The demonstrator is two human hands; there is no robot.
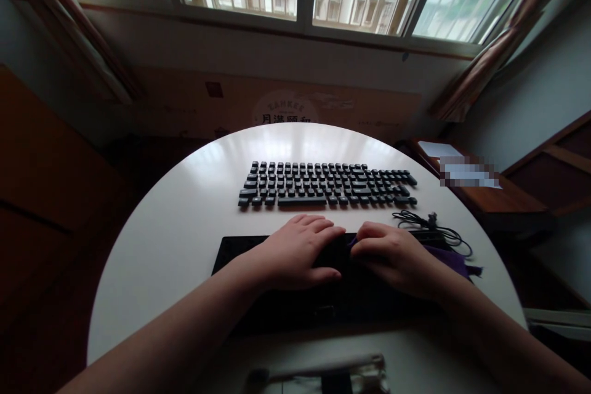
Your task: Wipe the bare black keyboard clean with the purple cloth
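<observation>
A black keyboard base (286, 311) lies flat near the front of the white round table (152, 246). My left hand (298, 252) rests on its upper left half, palm down and fingers stretched out. On the base's right half, my right hand (394, 255) is closed, pinching a purple cloth (447, 260). Part of that cloth hangs out behind the hand, and a small bit shows at the fingertips. Behind the base, black keycaps (302, 201) stand in keyboard-order rows. A coiled black cable (455, 235) lies by the base's upper right corner.
At the bottom edge lies a blurred object with metal and dark parts (341, 375) whose kind I cannot make out. Right of the table, a brown wooden surface (517, 197) holds papers (438, 149). A long printed cardboard box (184, 98) leans below the window.
</observation>
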